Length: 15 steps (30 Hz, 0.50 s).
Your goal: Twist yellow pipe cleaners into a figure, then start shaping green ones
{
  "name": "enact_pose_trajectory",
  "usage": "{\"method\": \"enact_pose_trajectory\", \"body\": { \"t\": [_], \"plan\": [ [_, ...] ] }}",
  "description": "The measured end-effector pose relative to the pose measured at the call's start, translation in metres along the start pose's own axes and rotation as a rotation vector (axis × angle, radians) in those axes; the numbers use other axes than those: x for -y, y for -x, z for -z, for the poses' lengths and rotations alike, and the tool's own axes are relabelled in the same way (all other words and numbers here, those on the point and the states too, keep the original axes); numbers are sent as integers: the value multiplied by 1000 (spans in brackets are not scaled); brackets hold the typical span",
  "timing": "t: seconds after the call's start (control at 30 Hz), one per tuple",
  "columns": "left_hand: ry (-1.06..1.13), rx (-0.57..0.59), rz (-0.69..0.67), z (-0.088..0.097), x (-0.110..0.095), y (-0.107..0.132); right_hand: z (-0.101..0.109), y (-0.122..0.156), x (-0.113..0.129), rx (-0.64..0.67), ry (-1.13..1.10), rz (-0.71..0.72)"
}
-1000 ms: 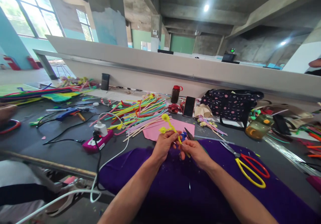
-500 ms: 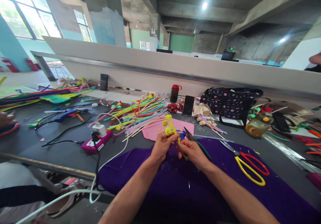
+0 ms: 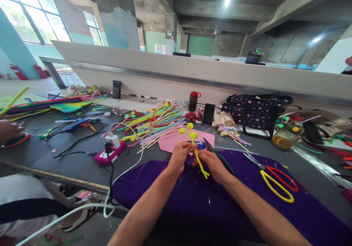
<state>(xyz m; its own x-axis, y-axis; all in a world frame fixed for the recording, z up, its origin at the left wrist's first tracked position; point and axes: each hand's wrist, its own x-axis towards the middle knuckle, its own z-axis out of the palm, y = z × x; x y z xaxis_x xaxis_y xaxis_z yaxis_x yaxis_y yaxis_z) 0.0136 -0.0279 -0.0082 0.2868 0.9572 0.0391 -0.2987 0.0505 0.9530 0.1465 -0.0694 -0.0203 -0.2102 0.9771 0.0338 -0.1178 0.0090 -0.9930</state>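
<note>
A yellow pipe-cleaner stem with fuzzy round knobs at its top stands between my hands, its lower end split in two. My left hand pinches it just below the knobs. My right hand has its fingers closed at the stem's middle, from the right; the fingertips are partly hidden. Pliers with dark green handles show just behind my right hand; whether they touch it I cannot tell. Below the hands spreads a purple cloth. Scissors with red and yellow handles lie to the right.
Behind the hands are a pink sheet and a pile of coloured pipe cleaners. A power strip with cords and a glue gun lie left. Another person's hand is at far left. A phone, bottle and bag stand behind.
The yellow stem's lower part now hangs in plain sight below my fingers, where it was mostly covered before. My hands have barely shifted; the view has swung slightly left.
</note>
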Motion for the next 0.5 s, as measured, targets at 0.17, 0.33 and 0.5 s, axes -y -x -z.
{"method": "enact_pose_trajectory", "body": {
  "t": [0.17,0.33,0.5],
  "plan": [
    [-117,-35,-144,-6,3,2,1,-1,0,-125,113,108],
    [-84,-1,-108,-9,4,4,4,1,2,-186,360,292],
    [73,30,-48,-10,2,6,1,0,3,-122,169,222]
  ]
}}
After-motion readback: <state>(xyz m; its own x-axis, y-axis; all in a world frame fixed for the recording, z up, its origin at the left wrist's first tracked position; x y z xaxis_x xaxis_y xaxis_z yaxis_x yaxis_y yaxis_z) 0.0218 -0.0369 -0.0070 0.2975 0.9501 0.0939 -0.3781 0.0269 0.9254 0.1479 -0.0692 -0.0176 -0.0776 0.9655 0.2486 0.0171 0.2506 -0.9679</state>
